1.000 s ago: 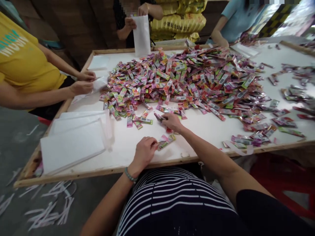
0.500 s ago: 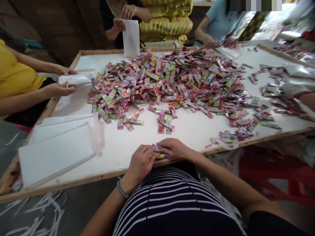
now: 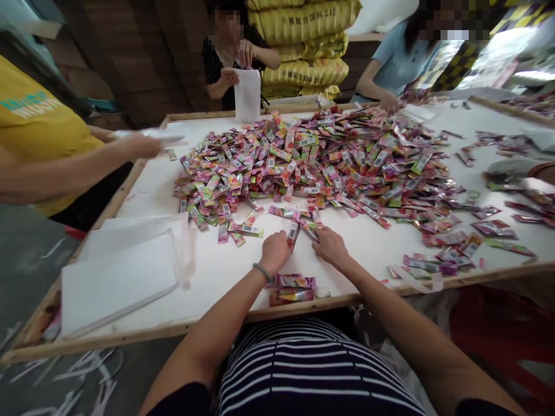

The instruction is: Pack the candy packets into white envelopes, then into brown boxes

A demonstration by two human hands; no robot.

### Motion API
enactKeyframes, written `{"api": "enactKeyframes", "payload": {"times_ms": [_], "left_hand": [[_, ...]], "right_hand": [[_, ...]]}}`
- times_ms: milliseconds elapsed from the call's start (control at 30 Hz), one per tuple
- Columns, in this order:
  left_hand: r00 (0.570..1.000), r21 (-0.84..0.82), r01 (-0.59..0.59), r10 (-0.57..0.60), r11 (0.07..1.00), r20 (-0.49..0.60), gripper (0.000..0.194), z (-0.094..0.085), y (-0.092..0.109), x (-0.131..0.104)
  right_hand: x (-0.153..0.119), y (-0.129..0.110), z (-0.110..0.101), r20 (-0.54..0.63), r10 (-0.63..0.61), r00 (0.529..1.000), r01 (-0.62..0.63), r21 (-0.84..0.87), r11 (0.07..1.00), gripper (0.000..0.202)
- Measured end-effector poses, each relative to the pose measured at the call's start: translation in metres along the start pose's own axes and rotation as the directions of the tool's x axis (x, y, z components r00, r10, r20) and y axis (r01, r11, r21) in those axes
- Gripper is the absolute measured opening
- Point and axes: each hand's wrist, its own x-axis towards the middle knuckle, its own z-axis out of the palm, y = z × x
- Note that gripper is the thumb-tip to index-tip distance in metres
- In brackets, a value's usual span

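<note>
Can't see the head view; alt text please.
Left hand and right hand hold narrow, glossy printed packets before a large multicoloured packet heap on a white, wood-rimmed table. More packets lie by the near edge.

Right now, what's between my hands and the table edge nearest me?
The head view shows printed sachets clustered on the white tabletop, beside an unclear whitish bit.
</note>
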Motion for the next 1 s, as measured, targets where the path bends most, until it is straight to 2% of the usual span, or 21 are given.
{"api": "enactKeyframes", "payload": {"times_ms": [100, 200, 267, 333, 400, 500, 600, 700, 767, 800, 867, 900, 933, 967, 1000], "left_hand": [[0.999, 0.041, -0.051, 0.051, 0.998, 0.005, 0.024, -0.01, -0.024, -0.01], [0.994, 0.134, -0.082, 0.09, 0.988, -0.056, 0.039, -0.025, -0.06, -0.009], [0.989, 0.212, -0.108, 0.126, 0.971, -0.074, 0.043, -0.033, -0.081, -0.002], [0.985, 0.248, -0.135, 0.156, 0.959, -0.068, 0.037, -0.037, -0.09, 0.005], [0.983, 0.231, -0.14, 0.163, 0.963, -0.085, 0.033, -0.036, -0.086, 0.01], [0.975, 0.192, -0.164, 0.188, 0.968, -0.117, 0.032, -0.027, -0.059, 0.013], [0.959, 0.146, -0.27, 0.28, 0.952, -0.05, 0.028, -0.01, -0.028, 0.008], [0.923, 0.096, -0.384, 0.383, 0.918, 0.027, 0.03, 0.004, -0.015, -0.006], [0.903, 0.014, -0.428, 0.427, 0.904, 0.042, 0.032, 0.009, -0.018, -0.021], [0.896, -0.044, -0.439, 0.441, 0.897, 0.044, 0.03, 0.01, -0.021, -0.03], [0.884, -0.178, -0.457, 0.467, 0.871, 0.014, 0.024, 0.01, -0.029, -0.048], [0.882, -0.234, -0.465, 0.47, 0.854, -0.038, 0.022, 0.01, -0.033, -0.056], [0.88, -0.275, -0.474, 0.462, 0.836, -0.115, 0.022, 0.01, -0.036, -0.062], [0.875, -0.294, -0.483, 0.439, 0.825, -0.206, 0.023, 0.01, -0.04, -0.066], [0.866, -0.289, -0.484, 0.404, 0.826, -0.295, 0.025, 0.009, -0.043, -0.068]], "right_hand": [[-0.003, 0.01, -0.004, 0.062, -0.084, 0.994, 0.085, -0.009, 0.996, 0.044], [-0.003, 0.014, -0.005, 0.079, -0.18, 0.981, 0.178, 0.024, 0.984, 0.04], [-0.002, 0.015, -0.003, 0.044, -0.211, 0.976, 0.207, 0.094, 0.974, 0.034], [0.0, 0.016, -0.001, -0.037, -0.195, 0.98, 0.198, 0.204, 0.959, 0.026], [0.003, 0.018, -0.001, -0.127, -0.147, 0.981, 0.182, 0.343, 0.922, 0.022], [0.015, 0.019, -0.005, -0.218, -0.12, 0.968, 0.218, 0.508, 0.833, 0.019], [0.036, 0.01, -0.013, -0.261, -0.188, 0.947, 0.305, 0.543, 0.782, 0.021], [0.06, -0.006, -0.02, -0.27, -0.288, 0.919, 0.388, 0.481, 0.786, 0.024], [0.069, -0.015, -0.022, -0.196, -0.379, 0.904, 0.426, 0.387, 0.818, 0.028], [0.07, -0.018, -0.023, -0.11, -0.448, 0.887, 0.457, 0.346, 0.819, 0.029], [0.069, -0.021, -0.023, 0.093, -0.592, 0.8, 0.531, 0.347, 0.773, 0.025], [0.067, -0.022, -0.023, 0.163, -0.644, 0.748, 0.554, 0.38, 0.74, 0.023], [0.067, -0.022, -0.022, 0.185, -0.668, 0.721, 0.561, 0.411, 0.719, 0.023], [0.067, -0.022, -0.022, 0.158, -0.656, 0.738, 0.554, 0.413, 0.723, 0.025], [0.069, -0.023, -0.022, 0.098, -0.608, 0.788, 0.536, 0.377, 0.755, 0.028]]}}
